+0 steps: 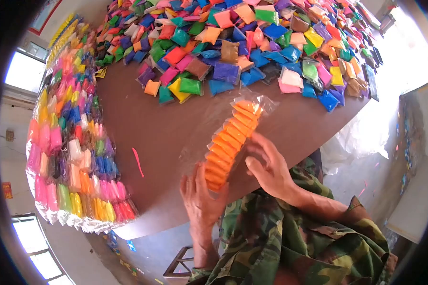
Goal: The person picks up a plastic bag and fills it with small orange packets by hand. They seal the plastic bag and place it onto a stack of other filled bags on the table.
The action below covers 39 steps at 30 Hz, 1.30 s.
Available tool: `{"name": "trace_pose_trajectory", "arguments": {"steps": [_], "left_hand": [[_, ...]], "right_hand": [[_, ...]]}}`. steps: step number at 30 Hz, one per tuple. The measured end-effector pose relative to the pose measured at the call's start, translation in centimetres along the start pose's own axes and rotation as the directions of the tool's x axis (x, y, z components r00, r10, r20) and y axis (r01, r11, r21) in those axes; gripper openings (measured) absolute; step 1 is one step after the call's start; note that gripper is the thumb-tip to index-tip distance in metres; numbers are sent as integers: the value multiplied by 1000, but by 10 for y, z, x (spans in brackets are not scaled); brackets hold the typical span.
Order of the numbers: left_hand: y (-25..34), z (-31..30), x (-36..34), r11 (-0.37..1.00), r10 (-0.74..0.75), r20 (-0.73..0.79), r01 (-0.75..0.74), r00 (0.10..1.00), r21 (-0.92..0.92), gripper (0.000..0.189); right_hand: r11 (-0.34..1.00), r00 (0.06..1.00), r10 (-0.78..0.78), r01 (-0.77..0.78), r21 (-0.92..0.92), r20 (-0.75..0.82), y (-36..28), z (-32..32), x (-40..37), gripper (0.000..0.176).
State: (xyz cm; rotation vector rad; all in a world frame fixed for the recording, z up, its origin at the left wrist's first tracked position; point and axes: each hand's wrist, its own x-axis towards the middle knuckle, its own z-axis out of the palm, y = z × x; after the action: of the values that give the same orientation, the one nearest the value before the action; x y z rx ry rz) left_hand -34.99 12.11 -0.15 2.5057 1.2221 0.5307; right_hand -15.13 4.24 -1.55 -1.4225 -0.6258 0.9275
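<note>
A row of orange clay-like packets (228, 142) in clear plastic, lined up face to face, slants across the near side of the brown table. My left hand (200, 192) grips the near end of this row, fingers on its left side and thumb on its right. Beside the row's right edge is my right hand (271, 168), thumb and fingers apart, with fingertips close to the packets. Loose clear film sticks out at the far end of the row.
A large heap of small multicoloured packets (226, 73) covers the table's far side. Stacked rows of coloured packets (76, 156) line the left edge. A thin pink strip (138, 162) lies on the brown tabletop (123, 109). Clear plastic sheeting (356, 137) hangs at the right.
</note>
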Motion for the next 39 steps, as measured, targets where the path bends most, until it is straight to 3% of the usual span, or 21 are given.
{"name": "trace_pose_trajectory", "arguments": {"steps": [3,4,7,10,14,17,19,26,28,32,35,39], "left_hand": [[-32,-13,2,999,-29,60,32,998,-42,85],[-40,-17,4,998,-41,84,44,996,-33,86],[-42,-27,7,998,-66,110,67,992,-10,93],[-33,-40,21,999,-36,77,35,996,12,100],[-21,-29,41,999,42,59,-42,997,-1,107],[-25,-2,43,997,73,185,-70,980,-23,104],[-28,-2,42,996,89,171,-83,981,-41,102],[-17,-18,64,991,108,101,-98,989,-95,98],[-6,-11,70,979,171,80,-160,982,-126,94],[-7,23,63,971,233,137,-224,963,-80,90],[-6,13,65,980,187,181,-172,966,-97,90],[19,1,80,976,200,104,-188,974,-111,88]], "right_hand": [[975,988,-5,39,-217,156,-7,-28,-8,50],[921,978,-164,198,-336,128,-14,-37,-6,43],[640,889,-440,411,-649,129,-38,-63,22,44],[576,863,-495,412,-706,100,-36,-74,58,43],[620,882,-448,424,-660,146,-25,-64,88,42],[693,905,-390,409,-594,168,-14,-53,94,41],[757,919,-367,386,-528,144,-8,-51,94,38],[710,884,-450,442,-548,130,-4,-49,92,31],[697,875,-468,452,-557,125,0,-49,93,30],[731,889,-444,431,-530,111,2,-51,93,29],[784,913,-397,389,-484,91,3,-56,90,28],[787,911,-395,402,-469,119,1,-60,91,29]]}}
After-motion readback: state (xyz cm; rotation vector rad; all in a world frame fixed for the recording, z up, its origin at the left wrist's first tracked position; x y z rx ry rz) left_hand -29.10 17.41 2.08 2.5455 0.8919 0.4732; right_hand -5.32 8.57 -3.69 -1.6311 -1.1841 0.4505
